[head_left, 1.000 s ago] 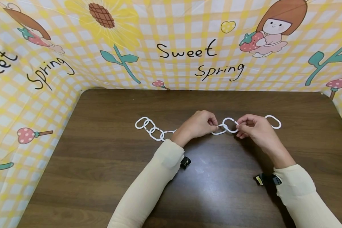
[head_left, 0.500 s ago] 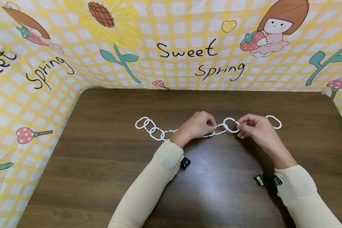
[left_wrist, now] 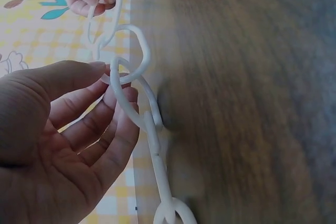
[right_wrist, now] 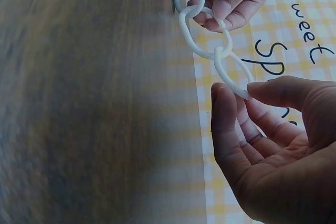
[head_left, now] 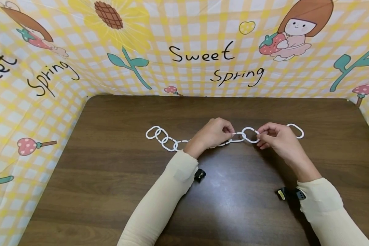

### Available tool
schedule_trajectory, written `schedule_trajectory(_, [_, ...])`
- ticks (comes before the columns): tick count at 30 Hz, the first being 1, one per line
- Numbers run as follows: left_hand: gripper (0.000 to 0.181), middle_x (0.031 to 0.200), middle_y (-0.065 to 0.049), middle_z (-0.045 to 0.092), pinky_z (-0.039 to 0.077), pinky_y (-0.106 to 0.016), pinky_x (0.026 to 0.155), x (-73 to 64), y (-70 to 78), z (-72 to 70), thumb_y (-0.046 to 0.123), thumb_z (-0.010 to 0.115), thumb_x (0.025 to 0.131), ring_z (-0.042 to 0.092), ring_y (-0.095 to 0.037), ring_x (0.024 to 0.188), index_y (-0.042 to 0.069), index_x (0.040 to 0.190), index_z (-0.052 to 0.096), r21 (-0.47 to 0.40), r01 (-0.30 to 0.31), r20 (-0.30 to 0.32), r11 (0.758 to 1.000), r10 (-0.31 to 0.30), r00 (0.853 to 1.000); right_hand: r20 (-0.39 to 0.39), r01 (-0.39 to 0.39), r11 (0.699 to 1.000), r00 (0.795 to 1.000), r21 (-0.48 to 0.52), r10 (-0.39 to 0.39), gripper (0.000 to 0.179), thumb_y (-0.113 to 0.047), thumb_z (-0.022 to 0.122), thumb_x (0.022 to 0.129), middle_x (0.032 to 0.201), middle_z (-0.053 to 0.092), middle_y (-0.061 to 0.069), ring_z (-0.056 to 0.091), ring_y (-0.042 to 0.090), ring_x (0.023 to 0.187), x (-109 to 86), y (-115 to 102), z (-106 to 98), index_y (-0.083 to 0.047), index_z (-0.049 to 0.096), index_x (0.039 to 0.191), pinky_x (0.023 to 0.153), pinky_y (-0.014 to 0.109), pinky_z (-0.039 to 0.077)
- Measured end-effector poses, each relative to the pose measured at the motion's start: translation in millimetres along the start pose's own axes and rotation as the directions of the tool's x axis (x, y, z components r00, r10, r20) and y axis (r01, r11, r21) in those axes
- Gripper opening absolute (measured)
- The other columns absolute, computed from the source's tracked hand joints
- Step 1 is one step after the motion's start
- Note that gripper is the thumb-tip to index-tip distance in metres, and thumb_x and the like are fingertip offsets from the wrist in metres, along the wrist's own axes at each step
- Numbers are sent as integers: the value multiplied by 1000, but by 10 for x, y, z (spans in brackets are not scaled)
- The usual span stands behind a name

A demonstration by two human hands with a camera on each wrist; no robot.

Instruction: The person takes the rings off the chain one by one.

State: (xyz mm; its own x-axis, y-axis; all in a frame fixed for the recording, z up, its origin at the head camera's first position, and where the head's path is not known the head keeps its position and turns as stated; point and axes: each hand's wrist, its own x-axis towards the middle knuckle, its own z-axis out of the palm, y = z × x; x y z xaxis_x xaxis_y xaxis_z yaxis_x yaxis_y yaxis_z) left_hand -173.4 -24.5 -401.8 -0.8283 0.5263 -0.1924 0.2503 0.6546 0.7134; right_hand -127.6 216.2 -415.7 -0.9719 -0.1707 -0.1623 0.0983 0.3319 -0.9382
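Booth-like setting: table [head_left: 236, 198], checked cloth [head_left: 187, 30]

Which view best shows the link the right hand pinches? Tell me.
Right wrist: the link appears close up, pinched by the right hand. The head view shows it small; the left wrist view shows it farther off, near the top.

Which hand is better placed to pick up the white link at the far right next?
Probably the right hand: the far-right link lies close beside it, partly hidden, while the left hand pinches the chain farther away. The right would first need to release the end link.
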Motion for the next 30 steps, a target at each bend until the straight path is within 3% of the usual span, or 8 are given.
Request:
schedule_trajectory(22, [14, 87, 1, 72, 44, -17, 68, 28, -3, 24, 16, 68, 102, 58, -8, 74, 8, 105, 79, -44, -40, -29, 998, 39, 999, 1, 5, 1000, 1000, 8, -5, 19, 1, 62, 100, 83, 74, -5, 73, 8, 73, 10, 3, -9, 15, 60, 112, 68, 26, 62])
schedule_trajectory(30, [14, 89, 0, 73, 44, -18, 68, 26, -5, 31, 15, 68, 101, 57, -9, 75, 8, 106, 79, -55, -34, -25, 998, 33, 999, 18, 1, 998, 1000, 66, -2, 16, 1, 60, 101, 84, 75, -4, 75, 11, 74, -15, 3, -20, 15, 60, 110, 69, 28, 63])
